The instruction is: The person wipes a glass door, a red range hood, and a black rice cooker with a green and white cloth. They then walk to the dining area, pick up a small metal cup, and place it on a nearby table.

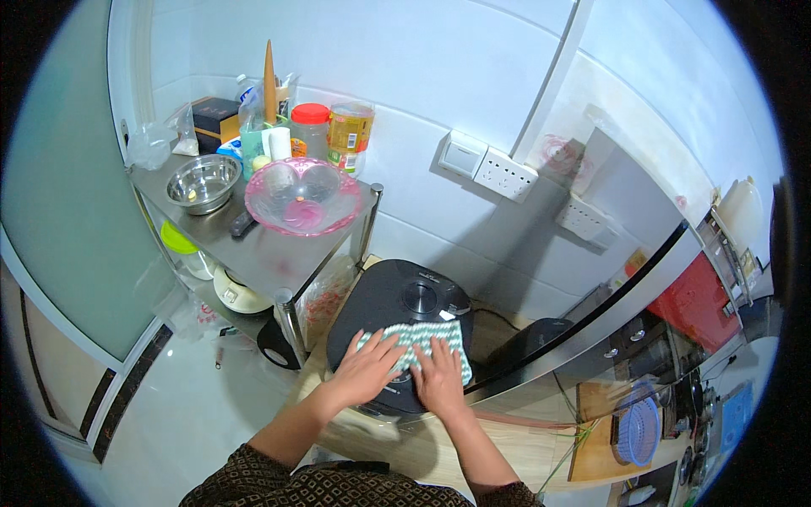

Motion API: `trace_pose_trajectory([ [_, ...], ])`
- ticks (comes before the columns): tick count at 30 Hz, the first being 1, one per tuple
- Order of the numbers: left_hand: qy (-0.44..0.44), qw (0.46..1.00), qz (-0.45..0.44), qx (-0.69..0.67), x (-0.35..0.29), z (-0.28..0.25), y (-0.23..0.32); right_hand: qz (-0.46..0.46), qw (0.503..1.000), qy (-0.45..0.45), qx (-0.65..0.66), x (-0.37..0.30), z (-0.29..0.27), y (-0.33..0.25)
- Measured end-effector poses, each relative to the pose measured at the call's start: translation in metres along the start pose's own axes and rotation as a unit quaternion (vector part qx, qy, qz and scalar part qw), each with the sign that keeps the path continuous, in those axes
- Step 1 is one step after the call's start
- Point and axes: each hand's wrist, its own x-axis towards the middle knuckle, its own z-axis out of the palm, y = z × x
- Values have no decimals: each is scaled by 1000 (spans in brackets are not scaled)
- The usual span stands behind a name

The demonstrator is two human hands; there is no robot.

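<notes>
A green-and-white striped cloth [452,338] lies spread over the lid of a black electric cooker [372,296], which has a round knob at the back of its top. My left hand [367,372] rests on the cloth's left end and the lid beside it, fingers stretched out. Close by on the right, my right hand [439,380] presses flat on the cloth's middle with its fingers spread. Neither hand grips the cloth. The front part of the lid is partly hidden under my hands.
On the left, a metal shelf [283,262] carries a pink-rimmed glass bowl [304,215], a steel bowl [203,184] and a red-lidded jar [310,131]. A shiny dark panel [625,228] stands close on the right. Beyond it, a purple basket [638,431] sits on the counter.
</notes>
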Motion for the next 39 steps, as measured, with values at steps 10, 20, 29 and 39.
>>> trace_pose_trajectory([
  [10,32,999,-32,-5,-69,-18,21,-67,971,-138,183,-17,-19,-37],
  [20,94,988,-122,-5,-40,-11,-8,-138,977,-103,129,63,30,-34],
  [29,125,976,-174,46,-12,-4,-29,-114,981,-69,141,112,44,-37],
  [39,-19,992,-63,105,-75,-13,35,-113,987,-6,115,5,-2,-49],
])
